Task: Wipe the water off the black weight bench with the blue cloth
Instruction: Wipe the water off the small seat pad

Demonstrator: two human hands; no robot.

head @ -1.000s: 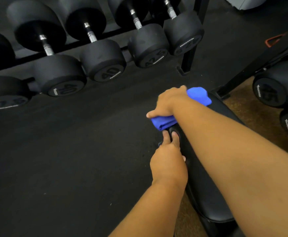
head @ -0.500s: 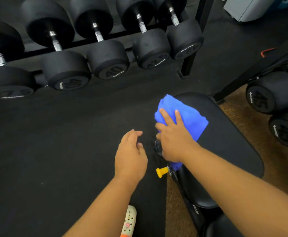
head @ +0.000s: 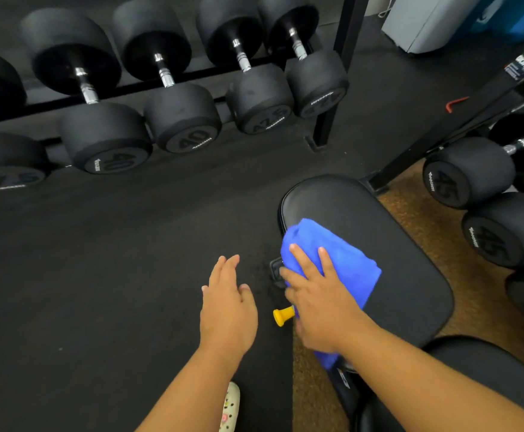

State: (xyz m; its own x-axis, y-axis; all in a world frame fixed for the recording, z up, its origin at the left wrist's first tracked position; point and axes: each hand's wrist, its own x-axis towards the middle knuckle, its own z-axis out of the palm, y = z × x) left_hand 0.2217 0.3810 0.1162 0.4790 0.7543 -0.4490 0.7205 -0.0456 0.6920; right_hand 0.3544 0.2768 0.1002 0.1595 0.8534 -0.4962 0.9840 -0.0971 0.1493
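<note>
Head view shows right hand (head: 319, 304) pressing the blue cloth (head: 335, 260) flat on the black weight bench (head: 404, 272) (fingers spread), left hand (head: 228, 304) beside it, relaxed, holding nothing.

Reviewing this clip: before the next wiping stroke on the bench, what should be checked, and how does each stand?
1. Blue cloth lies on the black weight bench: ok.
2. Right hand presses the cloth, fingers flat: ok.
3. Left hand off the bench, holding nothing: ok.
4. Far end of the pad unobstructed: ok.
5. Water left on the pad: cannot tell.
6. Yellow knob beside the cloth, apart from the hand: ok.
</note>
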